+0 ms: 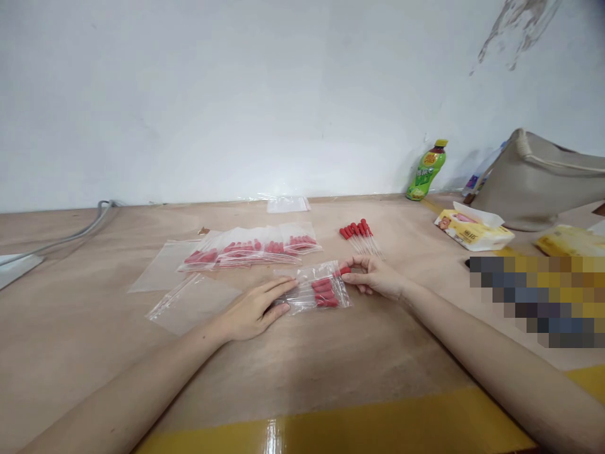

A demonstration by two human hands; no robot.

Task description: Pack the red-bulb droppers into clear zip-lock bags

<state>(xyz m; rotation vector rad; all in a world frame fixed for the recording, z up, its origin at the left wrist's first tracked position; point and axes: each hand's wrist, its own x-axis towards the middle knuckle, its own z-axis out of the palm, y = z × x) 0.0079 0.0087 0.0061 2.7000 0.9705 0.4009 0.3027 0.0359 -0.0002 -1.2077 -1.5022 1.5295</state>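
Observation:
A clear zip bag point(302, 296) lies on the table in front of me, with several red-tipped white sticks point(325, 294) inside. My left hand point(258, 308) rests on the bag's left end, fingers stretched out and thumb apart. At the bag's right end, my right hand point(373, 275) pinches another red-tipped stick point(344, 271), whose shaft reaches into the bag. Behind my right hand lies a loose bunch of the same red-tipped sticks point(360, 231). Left of it, filled zip bags point(246, 248) overlap in a row. Flat bags without sticks point(189, 302) lie near my left forearm.
Against the wall stand a green drink bottle point(426, 171) and a grey-beige bag point(543, 183). A yellow tissue pack point(474, 231) lies at the right, near a pixelated patch. A grey cable point(85, 228) crosses the left side. Yellow tape point(331, 422) runs along the front edge.

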